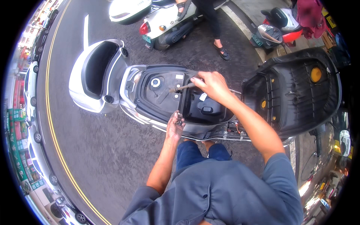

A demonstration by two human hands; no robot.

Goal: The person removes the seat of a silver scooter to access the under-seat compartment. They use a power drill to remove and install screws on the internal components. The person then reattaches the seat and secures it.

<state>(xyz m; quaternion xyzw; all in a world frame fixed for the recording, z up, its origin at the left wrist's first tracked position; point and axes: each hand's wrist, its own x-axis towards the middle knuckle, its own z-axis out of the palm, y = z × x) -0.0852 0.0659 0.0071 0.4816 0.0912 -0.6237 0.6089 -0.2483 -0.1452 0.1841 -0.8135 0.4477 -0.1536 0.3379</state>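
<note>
A scooter with its seat raised stands crosswise before me, its black storage compartment (pixel 157 95) uncovered. My right hand (pixel 213 85) is closed around a thin brownish stick-like tool (pixel 184 87), whose far end points left over the compartment's floor; its exact kind is unclear. By the compartment's near edge, my left hand (pixel 175 126) is held up with curled fingers. Dark marks or small dark pieces show at its fingertips, too small to name. A round white-and-black cap (pixel 154 83) sits on the compartment's left part. To the right is a deeper black well (pixel 204 107).
The upturned black seat (pixel 292 93) rises at right. A silver rear box (pixel 95 77) sits at the scooter's left end. Beyond it stands a white scooter (pixel 168 26) with a person's sandalled foot (pixel 222 51) beside it. Another scooter's mirror (pixel 270 33) is at far right.
</note>
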